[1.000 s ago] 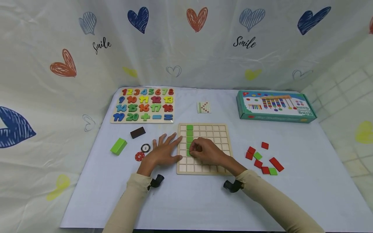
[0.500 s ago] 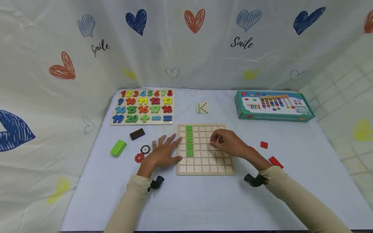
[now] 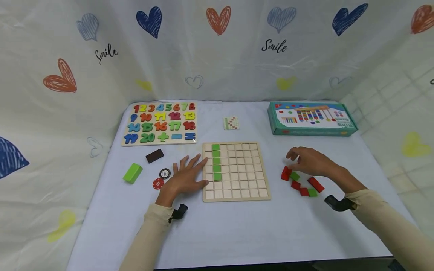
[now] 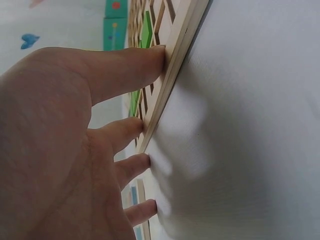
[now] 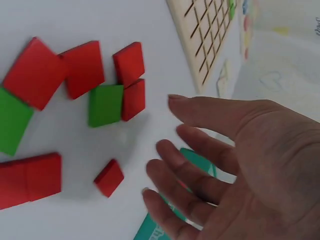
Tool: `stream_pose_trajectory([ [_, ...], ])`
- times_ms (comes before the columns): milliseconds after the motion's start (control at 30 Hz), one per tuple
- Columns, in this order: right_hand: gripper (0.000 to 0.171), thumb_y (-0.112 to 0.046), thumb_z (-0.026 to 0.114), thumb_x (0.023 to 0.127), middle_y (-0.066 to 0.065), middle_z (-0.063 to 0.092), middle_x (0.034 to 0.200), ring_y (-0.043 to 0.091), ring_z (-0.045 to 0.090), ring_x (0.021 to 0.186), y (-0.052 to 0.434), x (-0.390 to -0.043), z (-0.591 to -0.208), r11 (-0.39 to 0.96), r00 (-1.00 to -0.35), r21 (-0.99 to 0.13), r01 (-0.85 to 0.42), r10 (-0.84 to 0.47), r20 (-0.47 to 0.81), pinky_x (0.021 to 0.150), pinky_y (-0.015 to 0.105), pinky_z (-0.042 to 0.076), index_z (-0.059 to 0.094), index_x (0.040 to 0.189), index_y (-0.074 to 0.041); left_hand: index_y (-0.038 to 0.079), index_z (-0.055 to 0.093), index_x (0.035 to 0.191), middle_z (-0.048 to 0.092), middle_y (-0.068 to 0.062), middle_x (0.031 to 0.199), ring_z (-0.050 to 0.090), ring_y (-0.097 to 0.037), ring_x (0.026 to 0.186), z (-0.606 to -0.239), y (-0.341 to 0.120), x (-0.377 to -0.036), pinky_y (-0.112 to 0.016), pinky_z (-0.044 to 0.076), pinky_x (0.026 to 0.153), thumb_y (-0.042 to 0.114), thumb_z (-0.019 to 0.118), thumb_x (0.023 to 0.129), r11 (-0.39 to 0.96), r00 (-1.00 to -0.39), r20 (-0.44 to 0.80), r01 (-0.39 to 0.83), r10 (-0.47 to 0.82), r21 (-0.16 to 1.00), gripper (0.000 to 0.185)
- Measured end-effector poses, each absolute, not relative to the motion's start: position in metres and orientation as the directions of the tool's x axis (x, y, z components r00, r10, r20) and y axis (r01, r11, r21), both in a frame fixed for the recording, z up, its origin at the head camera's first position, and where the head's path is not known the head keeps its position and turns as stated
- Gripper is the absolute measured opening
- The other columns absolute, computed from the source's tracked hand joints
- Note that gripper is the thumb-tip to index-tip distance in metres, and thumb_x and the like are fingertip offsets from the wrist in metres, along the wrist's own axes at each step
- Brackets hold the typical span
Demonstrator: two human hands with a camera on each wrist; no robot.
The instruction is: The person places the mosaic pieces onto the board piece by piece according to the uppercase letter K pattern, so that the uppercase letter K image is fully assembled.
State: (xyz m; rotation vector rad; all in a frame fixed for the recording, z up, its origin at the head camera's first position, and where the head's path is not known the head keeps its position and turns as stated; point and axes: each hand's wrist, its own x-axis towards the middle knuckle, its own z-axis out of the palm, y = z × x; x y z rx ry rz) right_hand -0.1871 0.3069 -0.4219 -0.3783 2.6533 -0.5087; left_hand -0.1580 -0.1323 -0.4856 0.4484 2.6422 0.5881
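Meanwhile the left hand [image 3: 184, 178] lies flat, bracing the grid board [image 3: 236, 171], while the right hand [image 3: 310, 161] hovers open and empty over the loose tiles [image 3: 300, 182].

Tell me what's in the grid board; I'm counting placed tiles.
The grid board holds five green tiles in one column, second from its left edge. The other cells look bare. The left hand touches that edge, covering no cells.
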Motion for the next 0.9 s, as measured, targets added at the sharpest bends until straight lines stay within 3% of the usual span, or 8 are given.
stream_pose_trajectory([
  [233, 0.055, -0.038, 0.086, 0.088, 0.012, 0.071, 0.11, 0.031, 0.063, 0.102, 0.322, -0.184, -0.433, 0.944, -0.829, -0.308, -0.117, -0.263, -0.493, 0.077, 0.048, 0.059, 0.066, 0.122, 0.0, 0.022, 0.028, 0.17, 0.015, -0.008, 0.179, 0.004, -0.046, 0.161, -0.485, -0.136, -0.156, -0.08, 0.001, 0.12, 0.041, 0.069, 0.101, 0.843, -0.877, -0.275, 0.227, 0.395, 0.489, 0.082],
  [633, 0.05, -0.037, 0.084, 0.089, 0.013, 0.072, 0.107, 0.032, 0.063, 0.099, 0.327, -0.175, -0.44, 0.953, -0.853, -0.296, -0.072, -0.213, -0.476, 0.078, 0.052, 0.056, 0.07, 0.117, 0.003, 0.024, 0.028, 0.17, 0.015, -0.005, 0.179, 0.004, -0.045, 0.162, -0.487, -0.136, -0.155, -0.08, 0.003, 0.12, 0.044, 0.069, 0.101, 0.846, -0.873, -0.28, 0.233, 0.4, 0.48, 0.083],
  [900, 0.049, -0.035, 0.085, 0.088, 0.012, 0.071, 0.103, 0.03, 0.062, 0.095, 0.326, -0.176, -0.439, 0.953, -0.849, -0.297, -0.057, -0.203, -0.488, 0.074, 0.046, 0.057, 0.069, 0.115, 0.003, 0.025, 0.027, 0.17, 0.015, -0.004, 0.179, 0.003, -0.044, 0.163, -0.487, -0.136, -0.156, -0.08, 0.003, 0.12, 0.044, 0.068, 0.101, 0.843, -0.875, -0.269, 0.239, 0.402, 0.482, 0.082],
])
